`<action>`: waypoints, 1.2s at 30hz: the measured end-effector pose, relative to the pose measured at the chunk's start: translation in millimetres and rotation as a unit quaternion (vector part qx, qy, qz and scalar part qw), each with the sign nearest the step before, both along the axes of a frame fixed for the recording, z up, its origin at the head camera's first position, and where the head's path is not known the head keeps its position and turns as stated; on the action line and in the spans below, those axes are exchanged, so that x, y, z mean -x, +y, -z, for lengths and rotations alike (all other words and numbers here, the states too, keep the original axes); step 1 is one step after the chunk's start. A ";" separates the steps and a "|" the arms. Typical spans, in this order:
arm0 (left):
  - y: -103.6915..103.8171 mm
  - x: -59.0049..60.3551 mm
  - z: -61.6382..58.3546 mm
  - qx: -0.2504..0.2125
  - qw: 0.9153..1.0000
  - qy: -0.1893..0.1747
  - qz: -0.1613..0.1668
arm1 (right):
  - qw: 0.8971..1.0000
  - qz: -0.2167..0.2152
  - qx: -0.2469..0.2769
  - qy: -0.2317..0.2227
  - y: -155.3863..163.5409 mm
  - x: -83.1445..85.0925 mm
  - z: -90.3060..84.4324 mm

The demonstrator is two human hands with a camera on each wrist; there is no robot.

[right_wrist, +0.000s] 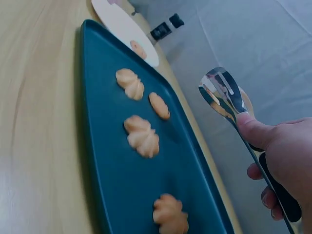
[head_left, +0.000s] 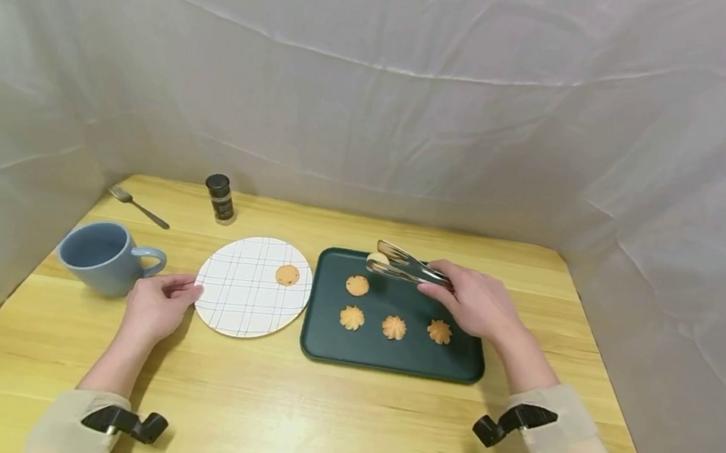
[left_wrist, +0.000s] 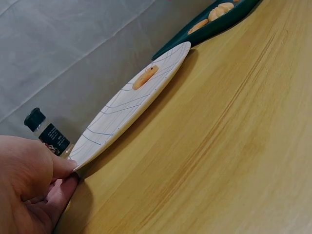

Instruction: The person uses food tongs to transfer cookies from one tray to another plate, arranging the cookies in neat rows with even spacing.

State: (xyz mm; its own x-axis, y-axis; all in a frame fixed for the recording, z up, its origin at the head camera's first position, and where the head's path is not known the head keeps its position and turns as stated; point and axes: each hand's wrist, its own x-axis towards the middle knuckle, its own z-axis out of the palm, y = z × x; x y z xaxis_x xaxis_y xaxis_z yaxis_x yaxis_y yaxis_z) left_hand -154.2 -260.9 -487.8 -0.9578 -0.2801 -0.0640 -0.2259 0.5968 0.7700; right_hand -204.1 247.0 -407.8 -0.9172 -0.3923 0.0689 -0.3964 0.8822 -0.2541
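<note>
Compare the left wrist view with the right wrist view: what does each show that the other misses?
Only the left wrist view shows the left hand touching the rim of the checked plate.

Only the right wrist view shows the right hand gripping the metal tongs above the tray, with a cookie between the tips, and three flower-shaped cookies in a row.

Both show the green tray, the spice bottle, the round cookie on the plate and the wooden table.
</note>
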 end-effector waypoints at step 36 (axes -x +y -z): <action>-0.1 0.9 -0.4 -0.001 1.000 -0.003 0.000 | 0.995 -0.093 0.006 0.017 -113.5 16.0 -2.2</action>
State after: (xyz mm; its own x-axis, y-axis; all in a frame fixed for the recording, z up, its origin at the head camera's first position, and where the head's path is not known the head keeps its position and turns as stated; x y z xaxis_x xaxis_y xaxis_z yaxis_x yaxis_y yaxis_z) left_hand -155.1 -261.0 -487.4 -0.9574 -0.2800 -0.0698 -0.2303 0.5954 0.7697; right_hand -220.1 133.6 -405.6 -0.8257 -0.5546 0.1032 -0.5614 0.7896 -0.2477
